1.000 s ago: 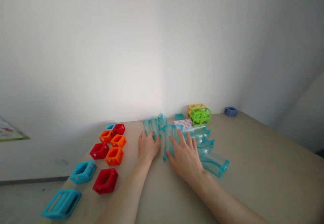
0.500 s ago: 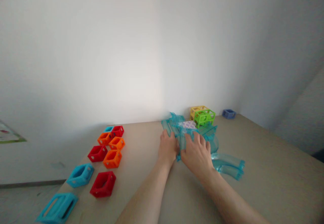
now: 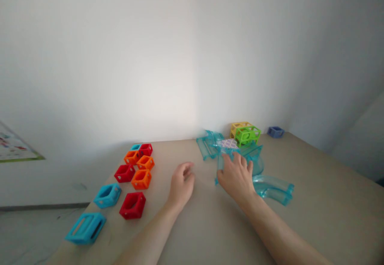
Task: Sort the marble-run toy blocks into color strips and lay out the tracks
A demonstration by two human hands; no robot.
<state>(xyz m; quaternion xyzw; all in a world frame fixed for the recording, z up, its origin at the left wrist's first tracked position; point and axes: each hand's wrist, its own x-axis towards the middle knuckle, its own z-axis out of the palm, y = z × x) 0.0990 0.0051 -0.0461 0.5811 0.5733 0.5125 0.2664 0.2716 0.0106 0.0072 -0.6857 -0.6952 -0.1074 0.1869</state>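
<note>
Over the middle of the table hovers my left hand (image 3: 181, 184), its fingers loosely curled and apart, holding nothing; it is clear of the pieces. My right hand (image 3: 237, 176) lies on the pile of translucent teal track pieces (image 3: 252, 151), fingers spread over a straight piece that its fingers partly cover. A curved teal track (image 3: 273, 189) rests just right of that hand. Behind it are a flat teal piece (image 3: 207, 145) and a purple-and-white patterned piece (image 3: 228, 143).
Several red, orange and light blue square frames stand at the left, among them a red one (image 3: 133, 206) and a blue one (image 3: 84, 228). Green (image 3: 247, 136) and yellow frames (image 3: 235, 128) and a dark blue frame (image 3: 275, 132) stand by the wall.
My left hand has moved left, away from the teal pieces, and its fingers have come off them. My right hand stays at the pile. The view has shifted slightly.
</note>
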